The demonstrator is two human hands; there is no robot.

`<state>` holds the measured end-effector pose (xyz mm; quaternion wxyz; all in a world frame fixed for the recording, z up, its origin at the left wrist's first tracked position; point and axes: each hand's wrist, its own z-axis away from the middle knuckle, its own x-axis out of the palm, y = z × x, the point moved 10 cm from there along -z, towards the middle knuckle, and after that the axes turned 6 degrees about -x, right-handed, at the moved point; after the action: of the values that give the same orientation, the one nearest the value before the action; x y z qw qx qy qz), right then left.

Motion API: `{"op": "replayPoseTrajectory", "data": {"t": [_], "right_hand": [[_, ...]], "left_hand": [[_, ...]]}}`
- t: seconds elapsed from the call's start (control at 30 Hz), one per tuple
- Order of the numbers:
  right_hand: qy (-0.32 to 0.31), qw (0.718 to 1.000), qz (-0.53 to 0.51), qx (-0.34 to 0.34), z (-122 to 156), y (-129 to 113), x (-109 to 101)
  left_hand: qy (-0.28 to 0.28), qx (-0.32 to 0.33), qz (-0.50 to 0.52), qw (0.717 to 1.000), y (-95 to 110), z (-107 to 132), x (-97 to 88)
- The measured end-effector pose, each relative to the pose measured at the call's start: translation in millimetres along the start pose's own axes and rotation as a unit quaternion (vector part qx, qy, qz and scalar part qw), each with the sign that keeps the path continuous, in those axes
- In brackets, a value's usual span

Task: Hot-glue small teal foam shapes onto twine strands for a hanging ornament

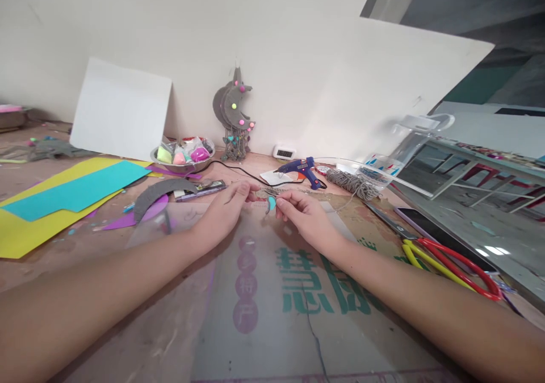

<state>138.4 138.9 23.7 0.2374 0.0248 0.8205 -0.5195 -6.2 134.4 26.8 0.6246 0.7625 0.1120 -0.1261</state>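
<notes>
A small turquoise crescent with a grey edge hangs at the fingertips of my right hand, whose thumb and forefinger are pinched at its side. My left hand is just left of it, thumb and fingers pressed together. What the left fingers hold is too small to make out. Both hands are above a clear plastic sheet that covers printed cardboard. Behind the hands, a blue glue gun lies on the table. Left of my left hand, a large grey felt crescent rests on purple sheet scraps.
Red-and-yellow-handled scissors and a phone lie at right, near a grey cord bundle. Yellow and turquoise sheets spread left. A bowl, a hanging moon ornament and a small clock stand behind.
</notes>
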Motion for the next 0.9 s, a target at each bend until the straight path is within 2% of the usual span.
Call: {"op": "replayPoseTrajectory", "data": {"t": [0.07, 0.2, 0.27, 0.37, 0.53, 0.6, 0.73, 0.77, 0.83, 0.9], "right_hand": [[0.006, 1.0, 0.002, -0.006, -0.3, -0.6, -1.2], [0.007, 1.0, 0.008, -0.018, -1.4, -4.3, -2.3], [-0.001, 1.0, 0.01, -0.019, -1.8, -6.0, -0.5], [-0.014, 1.0, 0.014, -0.019, -1.2, -7.7, 4.3], [-0.037, 0.999, 0.03, -0.006, 2.2, -7.1, 11.9], [-0.016, 0.998, 0.052, -0.026, 0.1, -14.2, 2.2], [0.091, 0.988, 0.103, -0.065, -11.8, -32.7, -48.4], [0.098, 0.987, 0.11, -0.065, -15.9, -33.6, -58.6], [0.071, 0.984, 0.155, -0.056, -24.2, -29.0, -68.4], [0.023, 0.97, 0.234, -0.054, -28.7, -19.1, -67.2]], "left_hand": [[0.007, 0.004, -0.005, 1.0, 0.7, 0.0, -1.6], [-0.071, 0.039, -0.044, 0.996, 10.3, 4.2, 15.4], [-0.092, 0.041, -0.072, 0.992, 12.4, 6.9, 20.8], [-0.086, 0.039, -0.093, 0.991, 13.6, 7.5, 20.3], [-0.068, 0.005, -0.054, 0.996, 3.8, 0.1, 14.8], [-0.057, 0.003, -0.048, 0.997, 2.1, -2.0, 12.4], [-0.055, 0.002, -0.055, 0.997, 0.8, -0.7, 12.6], [-0.064, -0.004, -0.054, 0.996, -0.2, 0.5, 14.4], [-0.087, -0.018, -0.05, 0.995, -2.3, 3.3, 19.2], [-0.104, -0.026, -0.051, 0.993, -2.6, 6.1, 22.8]]}}
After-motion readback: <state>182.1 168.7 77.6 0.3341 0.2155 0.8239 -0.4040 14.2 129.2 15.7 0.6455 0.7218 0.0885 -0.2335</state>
